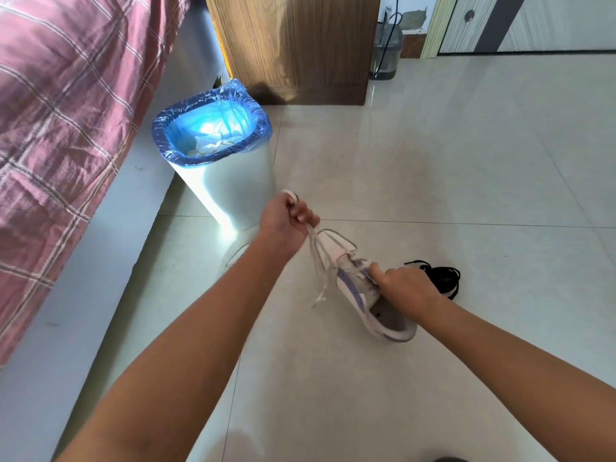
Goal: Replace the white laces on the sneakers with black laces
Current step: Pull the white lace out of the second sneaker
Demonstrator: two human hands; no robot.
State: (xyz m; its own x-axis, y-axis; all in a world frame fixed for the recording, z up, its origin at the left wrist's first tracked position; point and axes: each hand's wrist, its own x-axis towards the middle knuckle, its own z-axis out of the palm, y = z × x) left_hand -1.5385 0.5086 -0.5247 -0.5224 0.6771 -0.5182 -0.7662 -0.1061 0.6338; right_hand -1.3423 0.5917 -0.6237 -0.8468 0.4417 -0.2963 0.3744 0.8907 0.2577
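No brand or lettering I can read anywhere, so on to the layout. Far left I've got a bed [66, 95] with a pink plaid cover, and just beside its base on the floor [466, 181] stands a white bin [230, 191] lined with a blue bag, pale scraps inside. Behind it, a wooden cabinet [293, 45].

Now the left hand [283, 225]: arm stretched forward, wrist raised above the floor, fingers curled tight round the white lace [318, 261], a loop poking out over the top of the fist. The lace runs down taut from the fist to the sneaker [363, 295], with loose ends dangling below it, blurred.

The sneaker is white with lilac stripes, lifted off the floor near mid-frame, toe pointing up toward the left hand, heel opening facing me. The right hand [406, 285] grips it across the upper from the right side, fingers wrapped over the tongue area, thumb hidden.

Just past that hand, black laces [443, 278] lie bunched on the floor tiles.
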